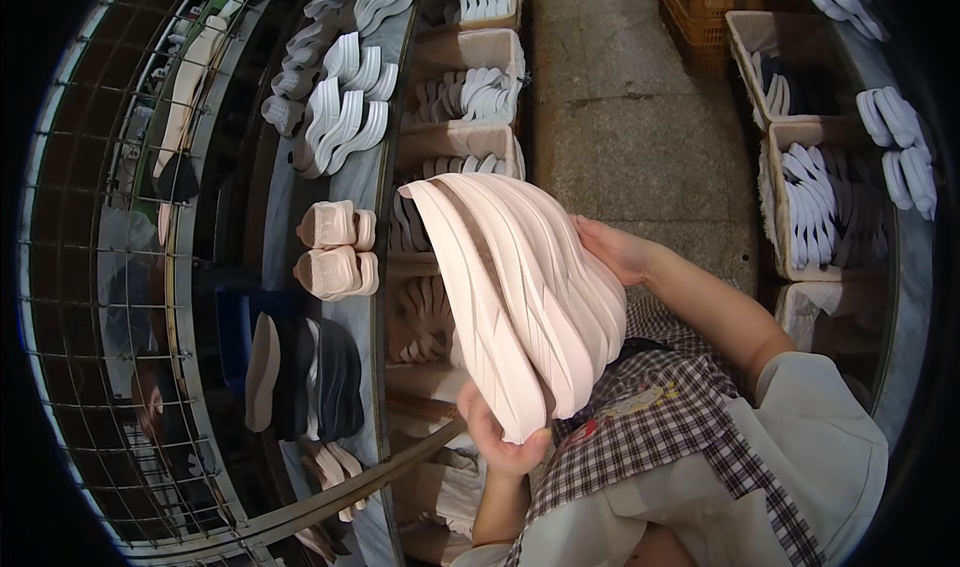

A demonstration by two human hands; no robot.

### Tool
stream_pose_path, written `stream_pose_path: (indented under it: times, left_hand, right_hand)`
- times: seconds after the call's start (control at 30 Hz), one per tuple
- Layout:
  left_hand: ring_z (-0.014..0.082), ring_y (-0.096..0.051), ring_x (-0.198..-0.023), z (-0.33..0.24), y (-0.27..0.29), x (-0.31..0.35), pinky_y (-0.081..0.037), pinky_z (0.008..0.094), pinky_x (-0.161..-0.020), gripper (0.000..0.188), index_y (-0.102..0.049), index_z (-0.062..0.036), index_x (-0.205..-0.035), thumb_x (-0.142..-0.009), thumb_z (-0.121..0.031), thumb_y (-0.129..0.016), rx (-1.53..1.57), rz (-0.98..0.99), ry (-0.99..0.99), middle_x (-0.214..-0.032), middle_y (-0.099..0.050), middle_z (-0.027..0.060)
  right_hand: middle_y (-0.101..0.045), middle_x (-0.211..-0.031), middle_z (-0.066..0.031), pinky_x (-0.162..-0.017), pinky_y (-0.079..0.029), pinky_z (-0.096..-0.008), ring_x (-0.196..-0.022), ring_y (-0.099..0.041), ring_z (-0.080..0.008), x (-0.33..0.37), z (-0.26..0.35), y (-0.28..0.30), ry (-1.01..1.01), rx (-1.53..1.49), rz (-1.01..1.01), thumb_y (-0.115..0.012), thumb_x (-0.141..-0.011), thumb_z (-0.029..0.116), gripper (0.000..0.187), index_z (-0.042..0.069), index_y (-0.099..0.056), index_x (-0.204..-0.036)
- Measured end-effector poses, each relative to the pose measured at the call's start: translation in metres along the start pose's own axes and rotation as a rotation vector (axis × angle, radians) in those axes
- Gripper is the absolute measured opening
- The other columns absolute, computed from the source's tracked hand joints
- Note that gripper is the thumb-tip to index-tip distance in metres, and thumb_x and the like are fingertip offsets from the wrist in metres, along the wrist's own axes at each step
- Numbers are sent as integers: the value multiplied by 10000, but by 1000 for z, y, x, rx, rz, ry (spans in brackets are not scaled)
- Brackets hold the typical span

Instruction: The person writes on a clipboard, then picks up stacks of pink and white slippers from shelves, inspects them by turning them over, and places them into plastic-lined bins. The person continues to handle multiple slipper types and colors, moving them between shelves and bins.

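Note:
A stack of several pale pink shoe soles (530, 277) stands on edge between my two hands, held in front of the plaid apron. My left hand (505, 442) is closed around the near ends of the soles, its thumb on the outside. At the far right side of the stack, my right hand (615, 252) grips the other ends, with most of its fingers hidden behind the soles. One sole at the left sits slightly apart from the others, leaving a dark gap.
To the left, a bench (355, 357) bears white soles (345, 117), pink soles (338, 252) and dark soles (340, 377). Lined bins (465, 47) of soles stand beside it. More bins (780, 132) line the right. A metal rail (350, 487) crosses the lower left, beside a wire mesh (90, 297).

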State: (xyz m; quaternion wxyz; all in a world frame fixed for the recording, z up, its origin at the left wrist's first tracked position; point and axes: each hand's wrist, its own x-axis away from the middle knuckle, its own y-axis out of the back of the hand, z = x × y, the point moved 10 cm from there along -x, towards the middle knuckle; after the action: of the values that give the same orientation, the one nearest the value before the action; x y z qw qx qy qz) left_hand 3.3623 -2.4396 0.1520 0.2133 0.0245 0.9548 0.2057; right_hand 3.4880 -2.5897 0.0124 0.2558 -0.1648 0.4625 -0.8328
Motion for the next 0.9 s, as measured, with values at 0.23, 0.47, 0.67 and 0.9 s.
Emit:
stream_pose_path:
  times: [0.23, 0.47, 0.67, 0.9]
  left_hand:
    - [310, -418, -1145, 3, -24, 0, -328, 422, -965, 844, -505, 54, -1160, -662, -591, -727, -53, 163, -26, -1210, -428, 187]
    - [278, -407, -1237, 68, 54, -62, -353, 411, -991, 989, -282, -4, -1386, -629, -316, -835, -307, -62, 73, -1421, -296, 167]
    - [181, -417, -1209, 194, -15, -9, -331, 313, -1025, 891, -281, -4, -1408, -701, -201, -785, 507, 1069, 928, -1350, -424, 92]
    - [175, -442, -1173, 289, -8, 138, -358, 312, -1000, 839, -285, -8, -1402, -722, -147, -756, 644, 809, 1347, -1297, -467, 83]
  right_hand:
    - [-432, -1362, -89, -1031, -391, -357, -1232, -445, -196, -18, -16, 18, 0, 70, 88, -391, -982, 359, 539, 90, -241, -1424]
    - [-425, -1385, -101, -1049, -353, -366, -1228, -442, -194, -19, -112, 77, -592, -85, 240, -527, -929, 314, 504, 70, -411, -1355]
    - [-385, -1425, -65, -1054, -328, -337, -1241, -421, -157, 26, -207, 87, -1086, -154, 91, -545, -918, 316, 617, 29, -298, -1405]
    - [-396, -1420, -58, -1033, -344, -352, -1187, -480, -193, 48, -254, 91, -1090, -85, 132, -395, -958, 468, 607, 40, -344, -1386]
